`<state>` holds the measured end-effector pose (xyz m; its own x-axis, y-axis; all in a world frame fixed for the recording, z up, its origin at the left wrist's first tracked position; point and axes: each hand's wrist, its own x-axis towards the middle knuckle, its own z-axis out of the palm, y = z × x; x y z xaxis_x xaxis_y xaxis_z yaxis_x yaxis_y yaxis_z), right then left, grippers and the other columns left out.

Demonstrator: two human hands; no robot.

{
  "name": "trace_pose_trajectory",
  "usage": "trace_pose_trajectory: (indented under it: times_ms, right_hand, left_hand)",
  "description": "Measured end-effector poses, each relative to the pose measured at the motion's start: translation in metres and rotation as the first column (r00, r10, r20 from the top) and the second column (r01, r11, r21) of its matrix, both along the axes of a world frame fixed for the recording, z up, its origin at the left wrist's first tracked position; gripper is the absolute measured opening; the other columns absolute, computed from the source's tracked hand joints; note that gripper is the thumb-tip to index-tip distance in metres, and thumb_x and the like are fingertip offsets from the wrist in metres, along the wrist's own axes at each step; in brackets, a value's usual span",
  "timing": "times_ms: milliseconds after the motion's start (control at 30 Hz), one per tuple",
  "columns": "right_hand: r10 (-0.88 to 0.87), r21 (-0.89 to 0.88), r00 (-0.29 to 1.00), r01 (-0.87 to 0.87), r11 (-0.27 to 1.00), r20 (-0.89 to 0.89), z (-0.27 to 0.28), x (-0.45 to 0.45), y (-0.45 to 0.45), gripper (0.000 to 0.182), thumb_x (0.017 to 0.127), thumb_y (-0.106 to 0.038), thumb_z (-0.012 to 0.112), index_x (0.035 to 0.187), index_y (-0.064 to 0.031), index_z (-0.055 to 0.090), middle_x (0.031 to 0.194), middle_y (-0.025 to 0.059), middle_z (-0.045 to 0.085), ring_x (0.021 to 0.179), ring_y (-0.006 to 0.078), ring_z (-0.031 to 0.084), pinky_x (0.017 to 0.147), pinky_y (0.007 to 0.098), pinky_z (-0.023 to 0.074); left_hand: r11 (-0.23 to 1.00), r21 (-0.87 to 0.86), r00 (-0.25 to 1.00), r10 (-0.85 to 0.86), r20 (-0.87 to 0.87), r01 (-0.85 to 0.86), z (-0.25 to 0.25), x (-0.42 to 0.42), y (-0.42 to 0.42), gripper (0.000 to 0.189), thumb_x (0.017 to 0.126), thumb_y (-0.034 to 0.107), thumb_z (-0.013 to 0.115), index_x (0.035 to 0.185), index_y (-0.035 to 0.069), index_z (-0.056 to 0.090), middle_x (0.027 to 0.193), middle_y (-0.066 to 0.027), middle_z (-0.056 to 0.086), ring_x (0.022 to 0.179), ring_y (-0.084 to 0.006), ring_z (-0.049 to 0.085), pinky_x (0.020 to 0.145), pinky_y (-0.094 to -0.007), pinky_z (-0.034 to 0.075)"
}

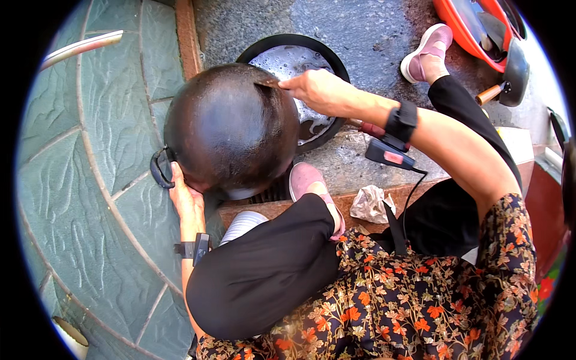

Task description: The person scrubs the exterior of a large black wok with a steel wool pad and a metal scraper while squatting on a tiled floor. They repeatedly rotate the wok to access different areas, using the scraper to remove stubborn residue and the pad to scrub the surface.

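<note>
My left hand (185,194) grips the lower left rim of a dark, rounded wok (225,135), with the thumb beside its black loop handle (161,168). The wok is tilted so that its blackened underside faces up. My right hand (317,90) pinches a thin, flat scraping piece (267,83) against the upper right of that underside. Its exact kind is unclear, as my fingers cover one end. Behind the wok sits a black round pan (340,67) of foamy water (288,58), partly hidden by the wok and my right hand.
A dark red handle (371,129) extends from near the pan's right side. Crumpled pale material (371,204) lies by my foot. An orange-red basin (480,56) with dark items stands upper right, beside a pan with a wooden handle (489,94). A hose (83,47) crosses the green stone paving (117,252).
</note>
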<state>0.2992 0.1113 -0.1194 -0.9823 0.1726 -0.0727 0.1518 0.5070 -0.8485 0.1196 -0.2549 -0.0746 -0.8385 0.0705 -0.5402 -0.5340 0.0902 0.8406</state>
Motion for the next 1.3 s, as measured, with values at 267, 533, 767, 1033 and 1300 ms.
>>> trace_pose_trajectory:
  times_ms: [267,533,767,1033,1300]
  right_hand:
    - [0.003,0.076,0.997,-0.009,0.997,0.08,-0.002,-0.027,0.008,0.031,0.096,-0.018,0.056,0.123,-0.0052,0.065,0.101,0.0241,0.068,0.092,0.0407,0.067,0.083,0.0444,0.0548]
    - [0.01,0.133,0.989,-0.03,0.991,0.148,0.029,-0.008,0.002,0.032,0.096,-0.019,0.055,0.125,-0.0082,0.065,0.101,0.0221,0.069,0.089,0.0396,0.068,0.08,0.0443,0.0554]
    - [0.181,0.199,0.983,-0.179,0.963,0.006,0.025,-0.009,0.019,0.033,0.095,-0.018,0.057,0.125,-0.0076,0.065,0.101,0.0207,0.07,0.089,0.0379,0.069,0.081,0.0436,0.0555]
    - [0.06,0.263,0.995,-0.08,0.962,0.082,0.024,-0.04,0.009,0.033,0.095,-0.023,0.056,0.125,-0.0101,0.065,0.092,0.0198,0.071,0.08,0.0374,0.069,0.072,0.0448,0.0564]
    - [0.079,0.286,0.993,-0.101,0.953,0.086,0.047,-0.041,0.002,0.027,0.098,-0.023,0.052,0.115,-0.0094,0.068,0.08,0.0217,0.068,0.075,0.0374,0.068,0.069,0.0474,0.0552]
  left_hand:
    - [0.963,-0.201,0.983,0.167,-0.073,-0.179,0.004,0.002,0.031,0.079,0.088,0.052,0.07,0.129,-0.013,0.051,0.135,-0.0189,0.055,0.117,-0.0275,0.058,0.102,-0.0417,0.048]
    - [0.966,-0.148,0.976,0.202,-0.081,-0.212,-0.027,-0.002,0.015,0.068,0.096,0.047,0.061,0.128,-0.011,0.052,0.134,-0.0185,0.056,0.116,-0.0274,0.059,0.102,-0.0401,0.049]
    - [0.967,-0.142,0.976,0.203,-0.081,-0.212,-0.043,-0.007,0.011,0.058,0.098,0.042,0.059,0.124,-0.01,0.056,0.13,-0.0184,0.059,0.112,-0.0276,0.061,0.099,-0.04,0.05]
    - [0.966,-0.085,0.969,0.245,-0.014,-0.246,-0.07,-0.01,-0.002,0.048,0.101,0.034,0.056,0.123,-0.008,0.056,0.126,-0.017,0.061,0.109,-0.0271,0.062,0.096,-0.0405,0.052]
    - [0.961,-0.01,0.957,0.277,0.088,-0.277,-0.096,-0.003,-0.019,0.045,0.102,0.032,0.054,0.123,-0.008,0.055,0.126,-0.0159,0.062,0.11,-0.0274,0.062,0.097,-0.0396,0.052]
